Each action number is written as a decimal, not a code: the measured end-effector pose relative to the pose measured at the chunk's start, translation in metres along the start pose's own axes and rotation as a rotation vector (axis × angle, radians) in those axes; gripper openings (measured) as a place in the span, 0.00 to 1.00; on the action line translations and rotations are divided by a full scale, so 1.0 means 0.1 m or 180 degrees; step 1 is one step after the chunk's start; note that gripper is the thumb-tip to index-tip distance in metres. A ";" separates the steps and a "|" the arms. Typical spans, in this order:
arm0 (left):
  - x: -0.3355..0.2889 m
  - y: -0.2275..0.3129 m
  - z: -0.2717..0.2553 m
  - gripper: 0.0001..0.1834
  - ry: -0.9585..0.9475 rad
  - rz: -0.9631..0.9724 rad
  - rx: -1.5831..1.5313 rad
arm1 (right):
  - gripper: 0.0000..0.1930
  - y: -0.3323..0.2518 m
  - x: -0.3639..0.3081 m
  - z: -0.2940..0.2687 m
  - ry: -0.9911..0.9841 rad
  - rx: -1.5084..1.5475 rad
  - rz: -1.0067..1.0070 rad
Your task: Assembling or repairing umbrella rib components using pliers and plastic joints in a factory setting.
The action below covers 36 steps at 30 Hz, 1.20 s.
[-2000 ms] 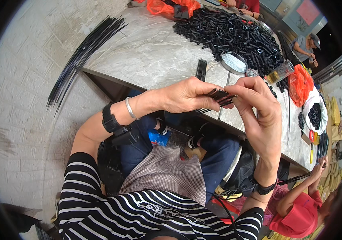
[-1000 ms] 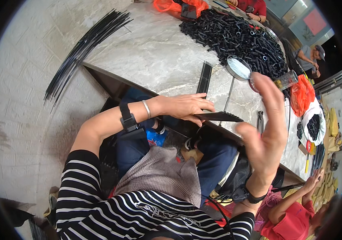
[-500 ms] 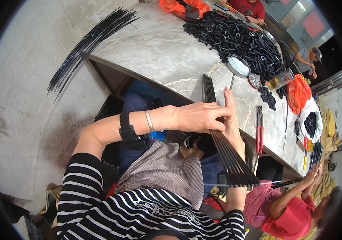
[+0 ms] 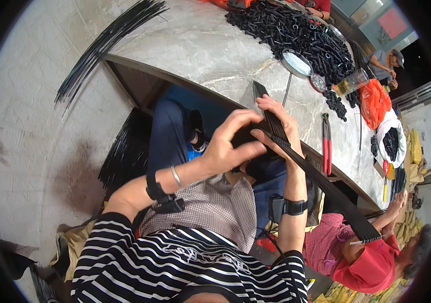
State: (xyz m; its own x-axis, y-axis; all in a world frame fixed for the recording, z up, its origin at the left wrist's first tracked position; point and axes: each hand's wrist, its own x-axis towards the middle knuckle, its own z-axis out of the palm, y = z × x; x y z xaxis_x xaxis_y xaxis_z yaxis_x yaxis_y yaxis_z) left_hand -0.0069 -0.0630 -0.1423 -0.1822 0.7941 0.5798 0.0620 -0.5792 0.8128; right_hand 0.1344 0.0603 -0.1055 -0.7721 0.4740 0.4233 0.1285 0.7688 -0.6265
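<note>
Right hand [image 4: 291, 134] gripping black rods [image 4: 331, 189], far ends down-right. Left hand [image 4: 228, 149] just beside, thumb and fingers apart, contact unclear. On table [image 4: 200, 55]: pliers [image 4: 326, 146] with 2 red handles, round dish [image 4: 297, 63], pile of black tubes [image 4: 296, 35].

Over the remote feed I read the black rods [image 4: 329, 189] as smooth, low-gloss; plastic or coated metal, cannot tell. Tabletop [image 4: 200, 48]: polished, stone-like. Pliers [image 4: 325, 144]: dark metal, red plastic-looking grips [image 4: 329, 160]. Orange bag [image 4: 375, 105]: thin, crinkled, shiny plastic. Bracelet [image 4: 175, 176]: bright, smooth metal. Apron [image 4: 215, 207]: matt woven cloth, I'd say.
</note>
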 end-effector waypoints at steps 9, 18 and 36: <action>-0.22 -0.72 0.36 0.45 0.0284 -0.3454 -0.3426 | 0.24 -0.04 -0.28 -0.09 -0.0030 0.0096 -0.0031; 0.16 -0.56 0.73 0.35 0.1337 -0.2944 -0.3946 | 0.19 -0.30 -0.95 -0.13 0.0135 0.0685 0.0185; 0.91 1.16 -0.19 0.13 0.1074 0.0375 -0.1042 | 0.12 -0.91 -1.04 0.12 -0.1369 0.0854 0.1067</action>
State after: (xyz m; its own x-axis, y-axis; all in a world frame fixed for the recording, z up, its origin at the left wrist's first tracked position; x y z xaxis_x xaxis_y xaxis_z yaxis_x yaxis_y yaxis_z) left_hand -0.0347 -0.0613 0.0039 -0.5041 0.6470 0.5721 -0.2009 -0.7321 0.6509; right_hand 0.1953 -0.0638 -0.1003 -0.9062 0.4126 -0.0930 0.2900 0.4461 -0.8467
